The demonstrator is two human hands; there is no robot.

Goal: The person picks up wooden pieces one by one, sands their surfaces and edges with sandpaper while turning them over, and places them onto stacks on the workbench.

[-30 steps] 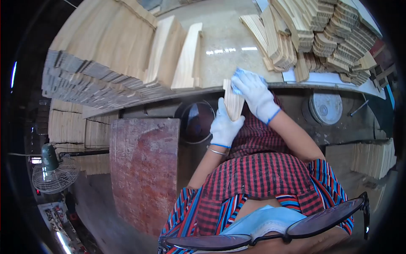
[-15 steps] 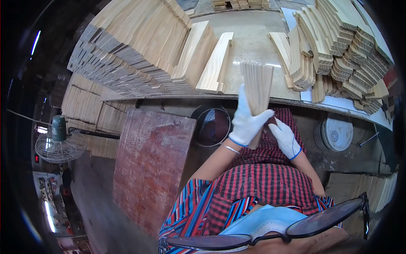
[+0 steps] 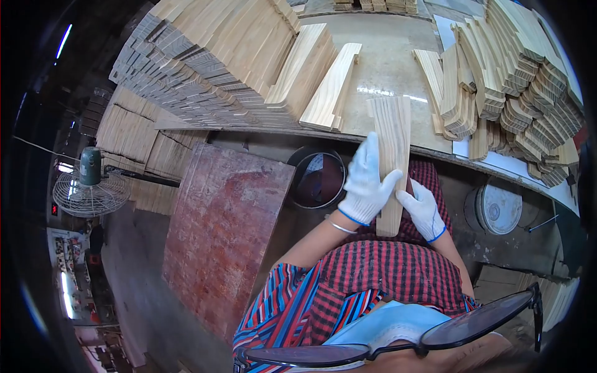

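A long striped wooden piece (image 3: 392,137) is held upright in front of the checked apron, its upper end over the table edge. My left hand (image 3: 367,186), in a white glove, grips it from the left with the thumb across its face. My right hand (image 3: 424,210), also gloved, is closed at the lower right edge of the piece, around a small dark reddish thing (image 3: 409,186) that is mostly hidden. One single wooden piece (image 3: 331,87) lies on the table beyond, beside the tall left stack (image 3: 224,43).
Curved wooden pieces (image 3: 528,74) are piled at the table's right. Below the table (image 3: 388,37) stand a dark round bin (image 3: 318,177) and a white-lidded bucket (image 3: 497,208). A reddish board (image 3: 230,230) is at left, with a caged fan (image 3: 91,189) beyond.
The blue-and-white cloth seen in my right hand a second ago is out of sight. The wooden piece now stands higher and longer in view, with my right hand moved down beside it.
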